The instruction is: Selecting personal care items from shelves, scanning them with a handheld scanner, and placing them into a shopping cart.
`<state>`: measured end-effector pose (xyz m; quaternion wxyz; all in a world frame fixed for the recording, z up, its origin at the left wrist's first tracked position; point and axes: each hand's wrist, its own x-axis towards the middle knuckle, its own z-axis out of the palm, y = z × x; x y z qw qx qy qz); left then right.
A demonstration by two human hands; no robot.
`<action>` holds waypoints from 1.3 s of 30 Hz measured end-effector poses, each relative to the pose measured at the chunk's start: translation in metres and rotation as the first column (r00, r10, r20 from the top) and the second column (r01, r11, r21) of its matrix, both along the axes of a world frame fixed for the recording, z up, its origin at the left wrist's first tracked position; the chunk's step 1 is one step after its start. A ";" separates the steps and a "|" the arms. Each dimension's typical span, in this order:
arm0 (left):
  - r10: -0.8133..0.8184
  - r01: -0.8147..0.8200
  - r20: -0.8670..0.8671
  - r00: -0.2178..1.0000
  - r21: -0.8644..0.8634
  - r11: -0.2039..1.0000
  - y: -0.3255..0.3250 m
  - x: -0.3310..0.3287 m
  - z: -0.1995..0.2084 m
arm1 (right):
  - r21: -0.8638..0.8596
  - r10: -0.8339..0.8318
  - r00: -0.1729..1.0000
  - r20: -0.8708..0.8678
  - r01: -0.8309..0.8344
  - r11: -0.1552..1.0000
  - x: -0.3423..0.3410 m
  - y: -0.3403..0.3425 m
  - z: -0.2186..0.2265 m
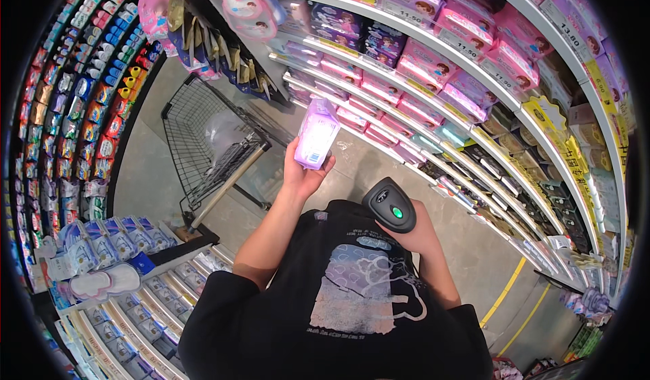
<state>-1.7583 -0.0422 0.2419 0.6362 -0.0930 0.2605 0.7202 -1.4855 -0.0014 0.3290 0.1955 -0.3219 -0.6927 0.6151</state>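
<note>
My left hand [306, 174] grips the lower end of a purple soft pack [318, 131], with a barcode on the side that shows. Glare washes out the middle of the pack. Close to my chest, my right hand [414, 230] is closed around a black handheld barcode scanner [388, 206] with a green lit button; the scanner's head hides most of its handle and several of my fingers. The scanner and the pack are apart. Beyond the pack stand shelves of pink and purple packs [425, 64].
A black wire shopping cart [193, 126] with a clear plastic bag [227, 136] inside stands at the left. Shelves of colourful bottles and packs [84, 119] line the far left. A low display of boxed packs [112, 244] is beside my left arm. Yellow lines [504, 292] mark the grey floor.
</note>
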 end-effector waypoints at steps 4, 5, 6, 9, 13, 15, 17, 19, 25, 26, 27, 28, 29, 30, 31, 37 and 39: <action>-0.027 0.026 -0.052 0.998 -0.031 0.999 0.028 0.016 0.008 | 0.089 0.020 1.000 0.012 -0.021 0.996 0.017 0.021 0.007; -0.025 0.023 -0.059 0.998 -0.040 0.999 0.034 0.019 0.008 | 0.119 0.024 0.999 0.021 -0.027 0.993 0.022 0.026 0.006; -0.023 0.020 -0.066 0.998 -0.049 0.999 0.040 0.023 0.008 | 0.149 0.028 0.999 0.030 -0.032 0.988 0.026 0.030 0.006; -0.016 0.012 -0.101 0.995 -0.046 0.999 0.055 0.033 0.009 | 0.191 0.052 0.990 0.129 -0.076 0.979 0.038 0.042 0.004; -0.020 0.016 -0.084 0.996 -0.053 0.998 0.072 0.037 -0.002 | 0.161 0.091 0.970 0.225 -0.129 0.978 0.045 0.058 0.002; -0.026 0.022 -0.083 0.996 -0.046 0.999 0.077 0.036 -0.004 | 0.167 0.078 0.961 0.264 -0.125 0.978 0.044 0.061 0.007; -0.038 0.035 -0.076 0.996 -0.036 0.999 0.082 0.032 -0.005 | 0.171 0.052 0.967 0.250 -0.096 0.981 0.041 0.067 0.009; -0.080 0.077 -0.130 0.988 -0.027 0.997 0.088 0.027 -0.003 | 0.179 0.011 0.970 0.244 -0.056 0.982 0.034 0.071 0.011; -0.189 0.174 -0.216 0.958 -0.090 0.981 0.114 -0.004 -0.020 | 0.240 -0.108 0.921 0.375 0.016 0.971 -0.011 0.064 0.019; -0.219 0.214 -0.262 0.940 -0.048 0.976 0.117 -0.010 -0.027 | 0.199 -0.137 0.938 0.318 0.075 0.977 -0.017 0.056 0.015; -0.226 0.226 -0.242 0.943 -0.029 0.974 0.125 -0.013 -0.022 | 0.159 -0.171 0.950 0.262 0.132 0.978 -0.024 0.052 0.012; -0.228 0.243 -0.362 0.904 -0.004 0.970 0.129 -0.015 -0.015 | 0.137 -0.230 0.931 0.284 0.198 0.971 -0.031 0.046 0.011; -0.218 0.254 -0.476 0.852 0.011 0.967 0.129 -0.019 -0.013 | 0.145 -0.233 0.924 0.304 0.197 0.970 -0.037 0.041 0.011; -0.180 0.254 -0.438 0.881 0.116 0.960 0.134 -0.026 -0.020 | 0.142 -0.247 0.895 0.371 0.208 0.968 -0.042 0.038 0.011; -0.178 0.249 -0.419 0.890 0.121 0.961 0.140 -0.031 -0.024 | 0.139 -0.258 0.862 0.437 0.219 0.966 -0.048 0.038 0.012; -0.125 0.406 -0.756 0.643 0.198 0.892 0.150 -0.054 -0.014 | 0.087 -0.440 0.843 0.310 0.435 0.896 -0.063 0.030 0.009; -0.100 0.411 -0.791 0.603 0.201 0.889 0.150 -0.057 -0.010 | 0.061 -0.483 0.829 0.281 0.487 0.871 -0.064 0.026 0.001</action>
